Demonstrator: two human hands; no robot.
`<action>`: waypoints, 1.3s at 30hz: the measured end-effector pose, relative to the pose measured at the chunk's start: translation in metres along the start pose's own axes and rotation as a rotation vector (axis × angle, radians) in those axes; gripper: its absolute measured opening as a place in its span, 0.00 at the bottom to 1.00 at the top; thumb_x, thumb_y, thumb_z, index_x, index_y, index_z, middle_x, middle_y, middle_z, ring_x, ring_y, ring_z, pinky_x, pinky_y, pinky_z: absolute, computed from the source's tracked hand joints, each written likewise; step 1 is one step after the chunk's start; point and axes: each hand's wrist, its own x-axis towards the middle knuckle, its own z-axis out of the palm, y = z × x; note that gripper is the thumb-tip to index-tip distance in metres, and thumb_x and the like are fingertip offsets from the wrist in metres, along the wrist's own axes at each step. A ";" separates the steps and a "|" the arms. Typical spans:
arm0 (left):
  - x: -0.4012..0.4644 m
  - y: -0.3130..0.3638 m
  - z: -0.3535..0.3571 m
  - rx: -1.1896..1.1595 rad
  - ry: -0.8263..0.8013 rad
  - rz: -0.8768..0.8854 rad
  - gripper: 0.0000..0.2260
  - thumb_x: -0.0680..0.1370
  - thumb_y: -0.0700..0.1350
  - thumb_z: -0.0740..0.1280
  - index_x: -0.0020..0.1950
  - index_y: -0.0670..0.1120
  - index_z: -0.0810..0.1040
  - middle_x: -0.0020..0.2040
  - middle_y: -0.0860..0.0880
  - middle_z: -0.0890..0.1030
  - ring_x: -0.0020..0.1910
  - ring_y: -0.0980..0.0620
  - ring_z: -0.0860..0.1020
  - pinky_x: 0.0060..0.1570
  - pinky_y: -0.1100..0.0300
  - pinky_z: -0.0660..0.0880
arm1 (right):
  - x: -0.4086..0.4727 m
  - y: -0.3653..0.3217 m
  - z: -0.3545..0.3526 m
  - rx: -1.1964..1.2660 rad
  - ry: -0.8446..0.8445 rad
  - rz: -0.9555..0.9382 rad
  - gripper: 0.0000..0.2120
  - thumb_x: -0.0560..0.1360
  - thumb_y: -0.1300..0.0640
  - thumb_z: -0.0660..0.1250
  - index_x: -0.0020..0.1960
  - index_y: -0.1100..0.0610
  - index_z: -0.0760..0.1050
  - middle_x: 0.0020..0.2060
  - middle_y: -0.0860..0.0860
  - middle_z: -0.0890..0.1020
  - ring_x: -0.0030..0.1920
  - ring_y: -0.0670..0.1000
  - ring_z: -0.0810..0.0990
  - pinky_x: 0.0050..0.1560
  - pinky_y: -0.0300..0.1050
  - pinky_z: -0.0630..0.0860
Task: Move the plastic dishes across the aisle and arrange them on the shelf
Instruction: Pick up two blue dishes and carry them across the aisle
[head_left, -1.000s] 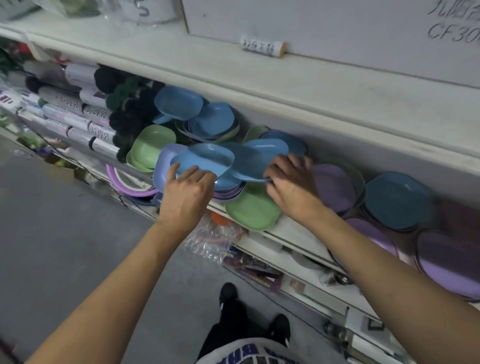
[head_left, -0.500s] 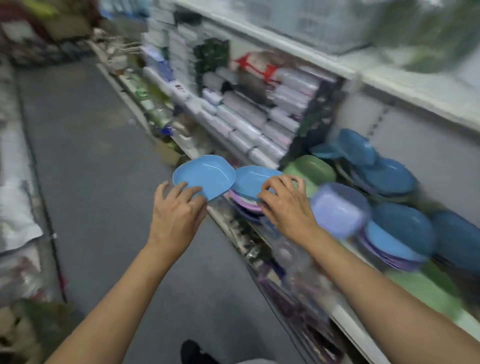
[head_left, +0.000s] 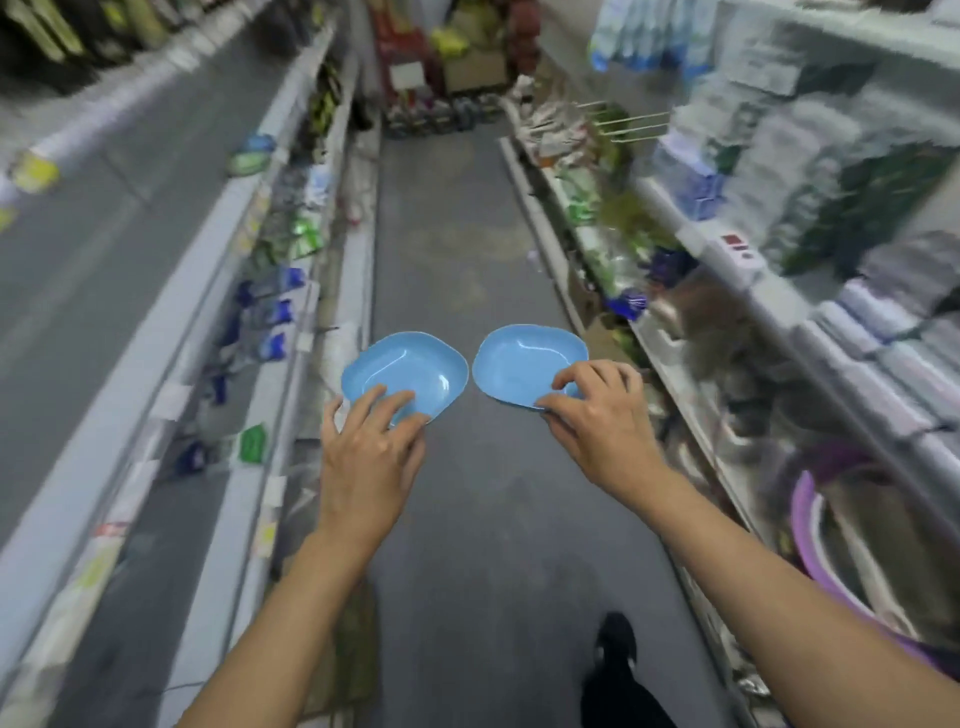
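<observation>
Pinched by their near rims, two glossy blue plastic dishes with rounded corners sit side by side over the grey aisle floor (head_left: 467, 249), the left hand (head_left: 371, 441) gripping the left dish (head_left: 410, 371) and the right hand (head_left: 597, 415) the right dish (head_left: 524, 358). Half a second ago the dishes were just beside the right shelf (head_left: 727, 270); now they are mid-aisle, between blurred shelving on both sides.

We hold two dishes side by side above the floor (head_left: 467, 249). The left dish (head_left: 402, 374) is in our left hand (head_left: 371, 441), the right dish (head_left: 524, 361) in our right hand (head_left: 597, 415). Shelves stand left (head_left: 218, 249) and right (head_left: 727, 249) of the floor.
</observation>
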 end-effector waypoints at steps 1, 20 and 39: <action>0.011 -0.014 0.007 0.022 -0.014 -0.018 0.06 0.78 0.44 0.68 0.51 0.50 0.84 0.60 0.49 0.83 0.64 0.42 0.77 0.64 0.36 0.66 | 0.020 0.003 0.019 0.017 0.001 -0.006 0.04 0.75 0.54 0.73 0.49 0.46 0.82 0.53 0.48 0.78 0.55 0.56 0.76 0.59 0.57 0.67; 0.296 -0.274 0.167 0.307 -0.152 -0.467 0.10 0.77 0.53 0.65 0.49 0.53 0.85 0.59 0.51 0.83 0.65 0.44 0.78 0.65 0.35 0.67 | 0.484 0.124 0.305 0.372 0.013 -0.304 0.05 0.74 0.56 0.76 0.49 0.48 0.84 0.56 0.50 0.80 0.57 0.56 0.77 0.64 0.63 0.67; 0.686 -0.616 0.416 0.201 -0.039 -0.433 0.07 0.75 0.49 0.68 0.47 0.52 0.86 0.58 0.49 0.83 0.60 0.43 0.79 0.64 0.39 0.67 | 0.930 0.224 0.598 0.232 -0.048 -0.358 0.03 0.75 0.54 0.74 0.49 0.49 0.82 0.55 0.50 0.80 0.57 0.56 0.77 0.63 0.60 0.67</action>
